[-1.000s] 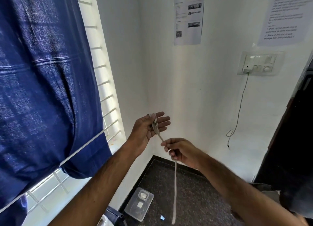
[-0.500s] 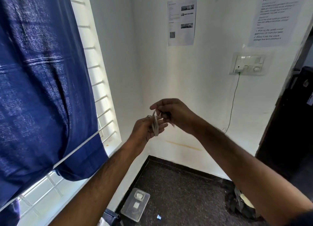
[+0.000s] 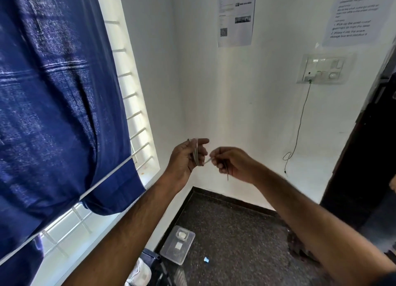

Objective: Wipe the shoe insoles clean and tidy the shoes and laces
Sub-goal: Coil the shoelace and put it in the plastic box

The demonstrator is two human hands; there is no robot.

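Observation:
A pale shoelace (image 3: 196, 153) is wound in several loops around the fingers of my left hand (image 3: 186, 157), held up in front of the white wall corner. My right hand (image 3: 232, 163) pinches the free end of the lace just to the right of the loops, and a short tail hangs below its fingers. Part of a white shoe (image 3: 139, 273) shows at the bottom edge, beside a dark object. A dark shoe (image 3: 300, 248) lies on the floor under my right forearm, mostly hidden.
A clear plastic box (image 3: 177, 246) sits on the dark speckled floor by the wall. A blue curtain (image 3: 60, 97) hangs over the barred window at left. A switch panel (image 3: 323, 70) with a dangling cable is on the wall, and a dark doorway (image 3: 368, 146) stands at right.
My right hand carried the lace end up over my left hand and back down to its right, adding a loop. The long hanging tail has shortened to a short stub.

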